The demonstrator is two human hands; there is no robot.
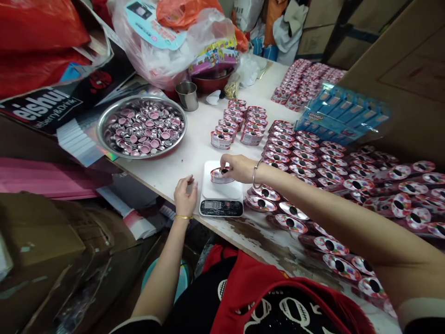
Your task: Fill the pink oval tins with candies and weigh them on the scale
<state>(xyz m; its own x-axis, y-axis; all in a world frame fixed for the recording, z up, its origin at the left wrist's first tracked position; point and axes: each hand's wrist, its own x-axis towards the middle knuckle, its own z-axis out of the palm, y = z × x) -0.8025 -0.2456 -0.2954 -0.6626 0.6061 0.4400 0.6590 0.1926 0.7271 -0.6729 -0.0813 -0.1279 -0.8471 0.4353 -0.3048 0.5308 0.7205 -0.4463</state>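
A white kitchen scale [221, 192] with a black display strip lies near the table's front edge. On its platform stands a small oval container [218, 176], red-and-white printed, with a dark hole in its top. My right hand [238, 168] reaches in from the right, its thumb and fingers closed on the container's top at the hole. Left of the scale, at the table edge, rests my left hand [186, 197]. Its fingers are loosely curled, thumb and forefinger apart, and I see nothing in them. Two short rows of similar containers [222, 139] stand just behind the scale.
A steel bowl [104, 132] of pink-and-silver caps sits at the left, beside a metal cup [187, 95]. Many more printed containers [302, 169] fill the right side. Behind them lie a blue package [340, 111] and a large carton [410, 69]. Plastic bags [146, 55] crowd the back.
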